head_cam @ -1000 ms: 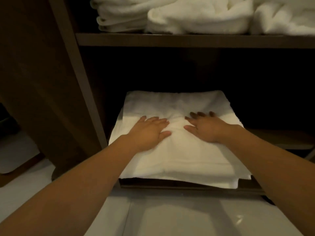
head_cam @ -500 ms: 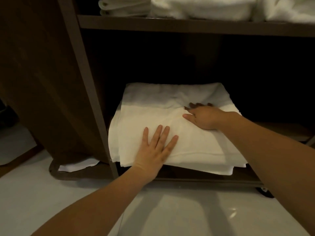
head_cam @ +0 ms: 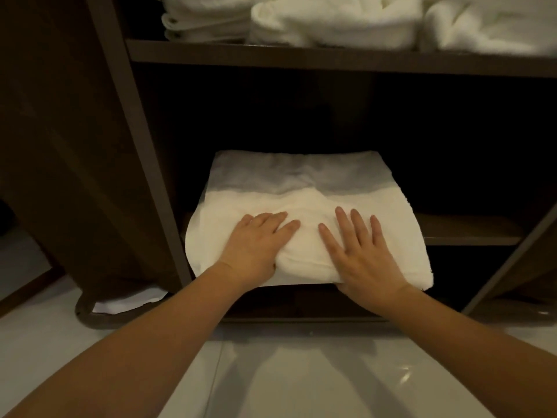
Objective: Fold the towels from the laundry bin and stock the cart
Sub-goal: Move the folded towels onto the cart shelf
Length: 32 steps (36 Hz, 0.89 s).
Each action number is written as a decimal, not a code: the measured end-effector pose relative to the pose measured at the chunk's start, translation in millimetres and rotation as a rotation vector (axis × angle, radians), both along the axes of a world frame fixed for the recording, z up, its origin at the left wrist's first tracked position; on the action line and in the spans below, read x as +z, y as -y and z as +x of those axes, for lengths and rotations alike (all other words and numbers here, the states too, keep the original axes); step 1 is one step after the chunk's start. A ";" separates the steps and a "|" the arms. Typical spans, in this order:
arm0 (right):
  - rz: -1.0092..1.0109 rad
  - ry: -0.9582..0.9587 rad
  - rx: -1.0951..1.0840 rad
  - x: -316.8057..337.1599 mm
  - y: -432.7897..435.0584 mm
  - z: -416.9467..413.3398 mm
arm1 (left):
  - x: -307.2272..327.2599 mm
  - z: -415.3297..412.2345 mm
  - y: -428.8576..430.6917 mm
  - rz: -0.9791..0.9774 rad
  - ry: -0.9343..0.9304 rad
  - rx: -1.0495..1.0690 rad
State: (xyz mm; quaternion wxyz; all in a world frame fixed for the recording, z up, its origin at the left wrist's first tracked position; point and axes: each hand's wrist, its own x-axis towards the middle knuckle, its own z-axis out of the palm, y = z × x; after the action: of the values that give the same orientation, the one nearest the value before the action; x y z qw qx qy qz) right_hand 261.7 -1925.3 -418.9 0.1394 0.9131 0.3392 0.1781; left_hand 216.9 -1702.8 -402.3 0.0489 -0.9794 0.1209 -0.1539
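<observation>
Fingers point(head_cam: 357, 220) laid out flat, left hand point(head_cam: 256, 245) and right hand point(head_cam: 360, 254) press a folded towel point(head_cam: 301, 188) on the cart's lower shelf point(head_cam: 467, 233); stocking step, likely needing a push deeper next.

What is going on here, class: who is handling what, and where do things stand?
A person presses the left hand and right hand flat, side by side, on a folded white towel lying on the lower shelf of the cart. The towel's front edge overhangs that shelf. Stacked towels sit on the upper shelf.
</observation>
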 end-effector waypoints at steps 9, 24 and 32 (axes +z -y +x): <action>0.024 0.013 0.032 46.7 -21.2 49.3 | 35.3 46.2 -18.8 -0.015 0.047 0.050; -0.050 0.038 0.030 21.3 -6.9 55.6 | 1.3 20.6 -18.2 0.177 -0.025 0.132; 0.060 0.068 0.145 31.2 -13.6 81.5 | 15.3 47.5 -37.9 0.130 0.000 0.100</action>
State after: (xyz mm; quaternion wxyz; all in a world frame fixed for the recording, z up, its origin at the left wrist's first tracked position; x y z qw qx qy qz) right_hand 343.2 -1911.7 -387.8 0.1103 0.8834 0.3940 0.2286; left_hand 264.4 -1664.9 -387.0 0.1198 -0.9791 0.0816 -0.1429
